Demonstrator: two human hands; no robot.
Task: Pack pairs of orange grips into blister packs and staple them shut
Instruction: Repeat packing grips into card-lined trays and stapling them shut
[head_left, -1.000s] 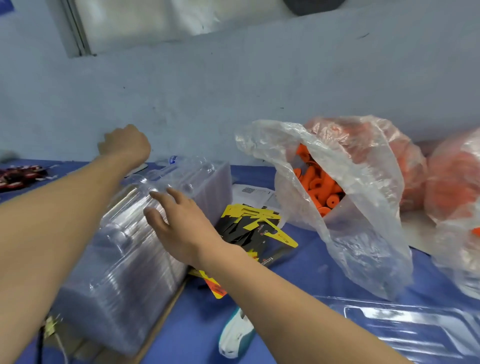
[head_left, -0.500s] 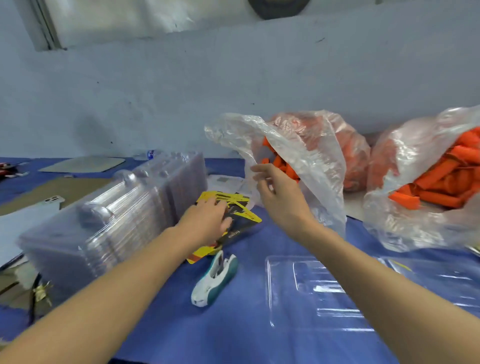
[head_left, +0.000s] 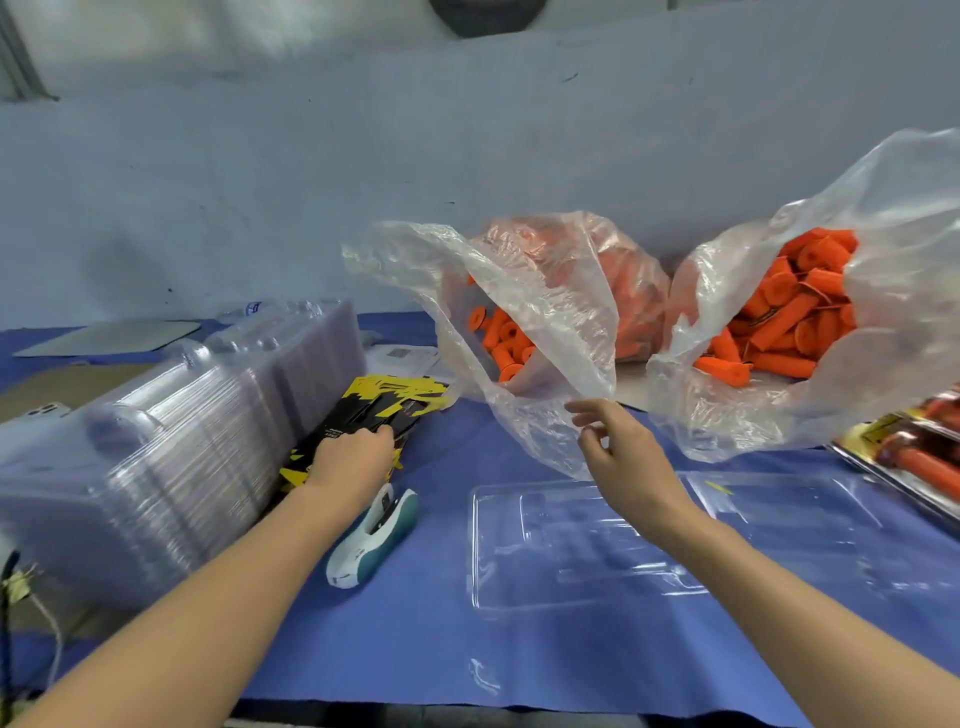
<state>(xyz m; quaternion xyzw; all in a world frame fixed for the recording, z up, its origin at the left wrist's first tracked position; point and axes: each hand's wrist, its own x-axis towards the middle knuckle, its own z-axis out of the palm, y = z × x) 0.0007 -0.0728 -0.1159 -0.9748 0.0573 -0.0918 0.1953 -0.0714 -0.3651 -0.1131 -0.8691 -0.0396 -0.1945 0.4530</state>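
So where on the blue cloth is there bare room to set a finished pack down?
Bare cloth runs along the near edge, in front of the stapler and the open clear tray. A smaller patch lies between stapler, tray and the card pile. Crowded: the blister stack at left, the grip bags behind.

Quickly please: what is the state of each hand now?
Left hand: on the yellow-black cards; whether it grips them cannot be told.
Right hand: open, holding nothing, beside the plastic bag.
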